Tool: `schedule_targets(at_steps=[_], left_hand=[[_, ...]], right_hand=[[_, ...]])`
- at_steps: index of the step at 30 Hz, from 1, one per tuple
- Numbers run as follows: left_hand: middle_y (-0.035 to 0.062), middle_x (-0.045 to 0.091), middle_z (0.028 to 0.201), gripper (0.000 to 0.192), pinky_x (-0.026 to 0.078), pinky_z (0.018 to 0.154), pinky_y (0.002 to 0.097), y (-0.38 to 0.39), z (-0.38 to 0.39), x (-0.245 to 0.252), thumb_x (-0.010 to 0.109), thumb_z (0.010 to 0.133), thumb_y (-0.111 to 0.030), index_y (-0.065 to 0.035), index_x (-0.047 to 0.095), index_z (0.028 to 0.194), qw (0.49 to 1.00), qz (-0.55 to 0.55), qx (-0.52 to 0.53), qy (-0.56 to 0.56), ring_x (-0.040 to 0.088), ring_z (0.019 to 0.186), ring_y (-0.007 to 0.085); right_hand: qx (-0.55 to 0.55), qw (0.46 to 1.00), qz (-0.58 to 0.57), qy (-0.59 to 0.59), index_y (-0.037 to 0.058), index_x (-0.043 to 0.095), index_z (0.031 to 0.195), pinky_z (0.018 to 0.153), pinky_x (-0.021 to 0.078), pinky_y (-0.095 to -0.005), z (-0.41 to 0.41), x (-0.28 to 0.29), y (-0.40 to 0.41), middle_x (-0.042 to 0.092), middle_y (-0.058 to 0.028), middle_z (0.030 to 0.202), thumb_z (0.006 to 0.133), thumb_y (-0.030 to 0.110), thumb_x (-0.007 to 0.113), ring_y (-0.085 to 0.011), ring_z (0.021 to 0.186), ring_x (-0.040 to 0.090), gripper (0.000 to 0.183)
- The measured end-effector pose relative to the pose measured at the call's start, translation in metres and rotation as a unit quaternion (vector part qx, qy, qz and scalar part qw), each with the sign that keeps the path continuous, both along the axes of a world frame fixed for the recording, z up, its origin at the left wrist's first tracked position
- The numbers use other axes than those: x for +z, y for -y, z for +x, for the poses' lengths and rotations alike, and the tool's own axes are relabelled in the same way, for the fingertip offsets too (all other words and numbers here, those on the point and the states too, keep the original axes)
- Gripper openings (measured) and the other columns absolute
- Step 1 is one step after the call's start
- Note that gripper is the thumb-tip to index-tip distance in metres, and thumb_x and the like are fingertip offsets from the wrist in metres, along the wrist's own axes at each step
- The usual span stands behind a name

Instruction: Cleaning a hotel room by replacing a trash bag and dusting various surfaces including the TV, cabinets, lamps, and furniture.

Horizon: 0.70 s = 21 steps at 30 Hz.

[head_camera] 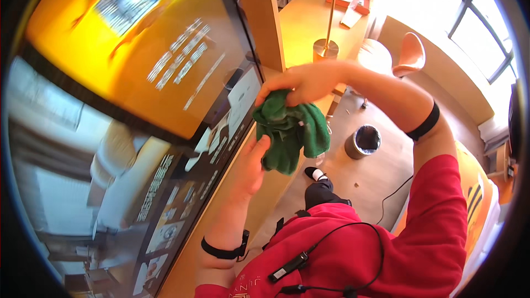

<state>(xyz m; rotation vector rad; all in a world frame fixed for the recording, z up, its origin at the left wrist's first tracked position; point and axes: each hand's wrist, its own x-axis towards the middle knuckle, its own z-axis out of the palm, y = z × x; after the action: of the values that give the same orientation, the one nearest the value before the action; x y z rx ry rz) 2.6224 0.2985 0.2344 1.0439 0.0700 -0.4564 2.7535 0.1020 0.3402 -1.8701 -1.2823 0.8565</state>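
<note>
Both of my hands hold a crumpled green cloth [290, 126] in front of a large, lit television screen [174, 91]. My left hand [250, 165] grips the cloth's lower left side, thumb on top. From above, my right hand [304, 85] bends over the cloth with its fingers pressed into the folds. The cloth's loose end hangs down on the right. It is close to the screen's right edge, but I cannot tell whether it touches the glass.
A wooden desk [300, 29] with a metal desk lamp [326, 47] and a red tray [364, 2] stands beyond a wooden panel [261, 12]. On the floor are a lined waste bin [363, 141] and a dark cable [393, 194]. A bed [482, 207] is at the right, chairs [410, 54] near the window.
</note>
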Motion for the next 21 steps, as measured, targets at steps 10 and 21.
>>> schedule_targets(at_steps=[10, 21], left_hand=[[0.0115, 0.057, 0.115, 0.038, 0.049, 0.088, 0.0417, 0.088, 0.113, -0.076, 0.052, 0.082, -0.011, -0.0023, 0.049, 0.120, 0.973, -0.111, 0.142, -0.147, 0.058, 0.105, 0.0239], [0.0051, 0.059, 0.107, 0.036, 0.044, 0.080, 0.0267, 0.089, 0.095, -0.118, 0.060, 0.087, -0.017, -0.0023, 0.053, 0.120, 0.885, 0.423, 0.178, -0.082, 0.058, 0.095, 0.0143]], right_hand=[[-0.261, 0.952, 0.122, -0.102, 0.0035, 0.033, 0.139, 0.097, 0.0398, -0.0388, 0.092, -0.128, 0.117, 0.044, -0.0148, 0.135, 0.081, 0.024, 0.066, -0.0241, 0.123, 0.045, 0.070], [-0.302, 0.780, 0.166, -0.522, 0.0029, 0.040, 0.133, 0.092, 0.0435, -0.0319, 0.116, -0.255, 0.101, 0.056, -0.0065, 0.119, 0.085, 0.017, 0.065, -0.0150, 0.105, 0.054, 0.056]])
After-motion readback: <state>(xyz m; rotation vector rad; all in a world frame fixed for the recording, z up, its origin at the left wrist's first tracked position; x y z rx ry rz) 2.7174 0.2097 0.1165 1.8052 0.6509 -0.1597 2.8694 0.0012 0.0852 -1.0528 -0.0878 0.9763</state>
